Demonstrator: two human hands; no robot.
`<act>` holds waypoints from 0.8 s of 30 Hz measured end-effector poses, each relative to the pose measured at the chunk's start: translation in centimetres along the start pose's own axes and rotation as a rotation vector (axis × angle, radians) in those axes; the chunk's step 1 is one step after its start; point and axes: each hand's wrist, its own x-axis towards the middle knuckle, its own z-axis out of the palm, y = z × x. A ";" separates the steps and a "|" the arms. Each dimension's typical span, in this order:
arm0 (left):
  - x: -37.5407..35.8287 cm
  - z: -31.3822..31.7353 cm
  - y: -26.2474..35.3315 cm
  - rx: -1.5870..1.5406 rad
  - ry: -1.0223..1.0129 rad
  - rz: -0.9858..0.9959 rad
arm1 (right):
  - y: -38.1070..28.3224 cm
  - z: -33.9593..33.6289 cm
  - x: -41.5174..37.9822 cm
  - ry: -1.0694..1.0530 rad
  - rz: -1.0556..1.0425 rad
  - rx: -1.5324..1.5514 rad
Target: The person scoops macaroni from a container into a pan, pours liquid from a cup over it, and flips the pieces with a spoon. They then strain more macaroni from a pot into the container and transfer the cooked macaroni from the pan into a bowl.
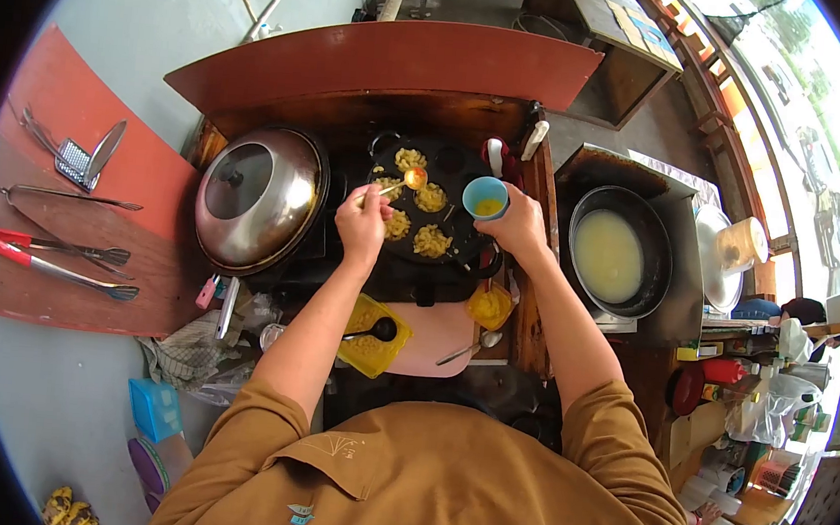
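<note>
My left hand [360, 223] is closed on the handle of a small spoon [415, 177], whose orange-tinted bowl is over the black moulded pan [459, 170]. Lumpy yellow portions of food [431, 242] sit in several of the pan's round wells. In my right hand [521, 229] is a light blue cup [486, 191], tilted at the pan's right side, with something yellow inside. Nearer my body, a yellow tub [361, 359] holds more lumpy food and a black ladle [383, 329]. Beside it, a smaller container [489, 305] holds a yellow substance.
A large lidded metal pan [259, 199] stands on the left, its handle towards me. To the right, a black wok [583, 201] contains pale liquid. A red-brown panel [386, 62] rises behind the stove. Tongs [60, 264] hang on the left board.
</note>
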 end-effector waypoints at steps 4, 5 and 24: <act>-1.2 -0.7 1.8 -0.430 -0.054 -0.104 | -0.4 0.2 0.6 -0.073 0.000 0.015; -2.0 -0.6 2.4 -0.425 -0.130 -0.064 | -0.7 0.5 0.7 -0.081 -0.006 0.013; -4.0 -0.5 1.2 -0.518 -0.021 -0.339 | -4.2 7.3 4.3 -0.058 -0.369 -0.144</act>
